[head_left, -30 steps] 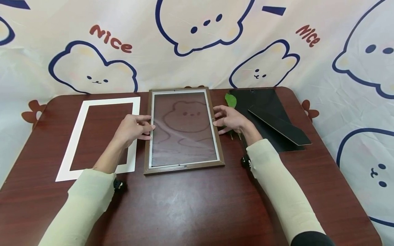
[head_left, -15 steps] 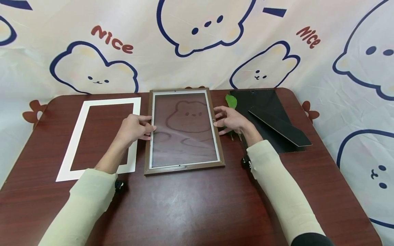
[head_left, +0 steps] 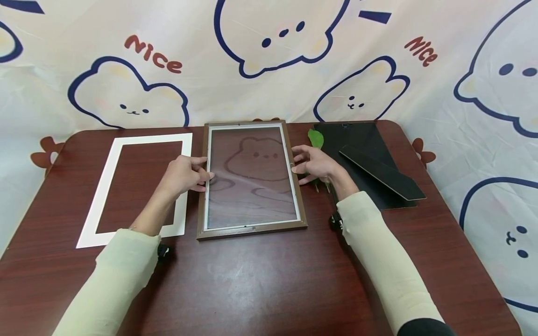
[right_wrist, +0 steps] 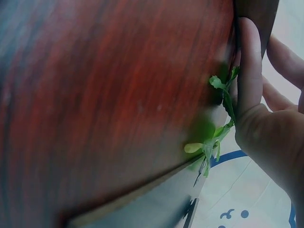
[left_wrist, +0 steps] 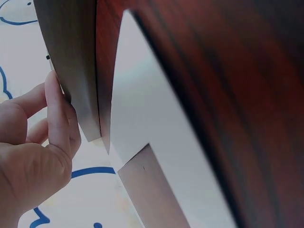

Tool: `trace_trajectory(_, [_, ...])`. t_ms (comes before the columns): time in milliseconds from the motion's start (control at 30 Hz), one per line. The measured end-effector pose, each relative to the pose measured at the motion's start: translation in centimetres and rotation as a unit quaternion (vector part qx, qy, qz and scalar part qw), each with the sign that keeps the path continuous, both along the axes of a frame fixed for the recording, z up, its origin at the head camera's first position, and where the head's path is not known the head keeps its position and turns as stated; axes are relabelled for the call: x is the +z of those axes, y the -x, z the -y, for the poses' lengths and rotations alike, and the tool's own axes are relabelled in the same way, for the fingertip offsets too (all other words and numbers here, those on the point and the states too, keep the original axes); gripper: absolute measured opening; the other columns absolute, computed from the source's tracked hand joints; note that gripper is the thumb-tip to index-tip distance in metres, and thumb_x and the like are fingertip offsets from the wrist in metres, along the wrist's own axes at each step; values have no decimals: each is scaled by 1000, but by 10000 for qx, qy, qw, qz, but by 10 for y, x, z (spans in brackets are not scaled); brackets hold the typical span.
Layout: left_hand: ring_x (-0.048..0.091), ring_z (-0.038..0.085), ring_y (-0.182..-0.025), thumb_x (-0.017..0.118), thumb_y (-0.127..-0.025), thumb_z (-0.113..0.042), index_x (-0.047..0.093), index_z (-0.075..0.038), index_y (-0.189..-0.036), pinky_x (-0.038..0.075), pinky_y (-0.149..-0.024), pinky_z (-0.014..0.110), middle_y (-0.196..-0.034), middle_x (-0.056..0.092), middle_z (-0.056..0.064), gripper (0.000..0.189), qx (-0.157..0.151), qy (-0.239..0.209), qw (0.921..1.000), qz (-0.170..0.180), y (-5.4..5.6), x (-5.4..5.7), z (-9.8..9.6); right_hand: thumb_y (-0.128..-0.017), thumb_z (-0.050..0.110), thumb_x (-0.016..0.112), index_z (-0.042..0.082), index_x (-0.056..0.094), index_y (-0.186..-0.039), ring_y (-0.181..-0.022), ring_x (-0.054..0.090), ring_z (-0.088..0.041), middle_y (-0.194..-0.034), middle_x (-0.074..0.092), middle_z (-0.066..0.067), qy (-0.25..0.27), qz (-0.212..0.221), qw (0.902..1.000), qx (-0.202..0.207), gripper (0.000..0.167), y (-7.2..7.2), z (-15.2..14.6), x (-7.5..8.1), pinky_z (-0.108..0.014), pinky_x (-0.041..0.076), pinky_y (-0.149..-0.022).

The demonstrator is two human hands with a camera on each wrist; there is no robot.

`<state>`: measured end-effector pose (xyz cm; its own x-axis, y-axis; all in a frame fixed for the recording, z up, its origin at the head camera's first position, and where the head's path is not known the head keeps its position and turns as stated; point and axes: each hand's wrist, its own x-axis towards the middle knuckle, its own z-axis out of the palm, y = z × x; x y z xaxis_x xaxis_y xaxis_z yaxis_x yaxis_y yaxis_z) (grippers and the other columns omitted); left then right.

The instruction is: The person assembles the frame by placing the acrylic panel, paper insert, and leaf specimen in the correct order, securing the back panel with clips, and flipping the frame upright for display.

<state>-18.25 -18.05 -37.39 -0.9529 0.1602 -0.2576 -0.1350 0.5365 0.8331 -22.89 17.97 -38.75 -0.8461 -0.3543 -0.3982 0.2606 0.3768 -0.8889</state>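
Note:
A brown picture frame with a white inner border and a clear, reflective pane lies at the back middle of the table. My left hand holds its left side, the thumb over the inner edge and fingers along the outer side. On the opposite side my right hand grips the right edge at about the same height. In the left wrist view the left hand is at the frame's side wall. The right wrist view has a finger of the right hand lying along the frame's side.
Left of the frame lies a white mat board with a rectangular opening. A black backing board with its raised stand flap lies at the right. Green leaves lie beside the right hand. A printed cloth hangs behind the table.
Both hands stay at the sides of the picture frame, which keeps its place. Only the reflection in the pane shifts slightly.

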Motion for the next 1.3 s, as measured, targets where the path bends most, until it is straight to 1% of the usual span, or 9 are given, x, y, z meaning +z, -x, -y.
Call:
trace_trajectory(267, [69, 12, -63, 70, -96, -5, 47, 4, -148, 62, -64, 29, -82, 57, 11, 58, -205, 231, 9995, 23, 2, -3, 0, -98, -2, 62, 9, 30, -158, -115, 59, -39, -143, 40, -23, 20, 32, 10000, 16, 69, -1, -1, 2, -46, 62, -79])
trace_trajectory(433, [69, 13, -60, 71, -95, -6, 48, 3, -148, 62, -62, 29, -79, 54, 9, 58, -195, 344, 9992, -48, 2, -5, 1, -98, -2, 62, 9, 29, -158, -115, 59, -39, -144, 40, -23, 7, 29, 10000, 24, 69, -2, 0, 3, -46, 62, -79])
trace_trajectory(533, [69, 14, -59, 71, -95, -8, 48, 3, -148, 62, -61, 30, -76, 54, 9, 58, -240, 554, 9981, -156, 3, -6, 0, -98, -2, 62, 9, 29, -158, -114, 59, -39, -143, 40, -23, -11, 35, 10000, 26, 69, -1, 0, 3, -46, 62, -79])
trace_trajectory(767, [69, 16, -55, 74, -94, -13, 50, 3, -146, 60, -58, 31, -75, 59, 10, 60, -452, 1242, 9896, -562, 5, -8, -2, -98, -2, 62, 9, 29, -158, -115, 59, -39, -143, 40, -23, -21, 44, 10000, 1, 69, 0, 0, 1, -46, 62, -79])
trace_trajectory(967, [69, 16, -56, 74, -95, -15, 48, 2, -148, 58, -60, 30, -77, 58, 10, 61, -490, 1301, 9892, -461, 4, -7, -1, -99, -2, 62, 9, 29, -159, -116, 58, -39, -144, 39, -23, -22, 63, 10000, 27, 69, -2, 0, 1, -46, 62, -80])
trace_trajectory(1067, [68, 17, -54, 72, -96, -15, 47, 3, -149, 55, -59, 30, -73, 56, 9, 61, -681, 1426, 9863, -463, 4, -6, -1, -99, -2, 62, 9, 29, -159, -116, 58, -39, -144, 39, -23, -20, 62, 10000, 35, 69, -2, 0, 2, -45, 62, -79])
trace_trajectory(1200, [64, 18, -51, 66, -100, -15, 43, 6, -149, 51, -54, 30, -67, 55, 14, 58, -1160, 1774, 9760, -498, 5, -3, -2, -98, -2, 62, 9, 29, -159, -116, 59, -39, -143, 40, -23, -33, 45, 10000, 26, 70, -2, 0, 2, -46, 62, -79])
trace_trajectory(1233, [64, 19, -50, 65, -101, -14, 43, 7, -149, 51, -53, 30, -72, 60, 20, 57, -1281, 1849, 9729, -528, 5, -2, -2, -98, -2, 62, 9, 29, -159, -115, 59, -39, -143, 40, -23, -34, 41, 10000, 22, 70, -2, 0, 3, -46, 62, -79])
trace_trajectory(1300, [64, 19, -50, 63, -102, -14, 42, 9, -148, 50, -53, 29, -75, 61, 23, 56, -1478, 1925, 9686, -549, 5, 0, -2, -98, -2, 62, 9, 29, -158, -115, 59, -39, -143, 40, -23, -36, 27, 10000, 24, 70, -2, 1, 3, -46, 62, -79])
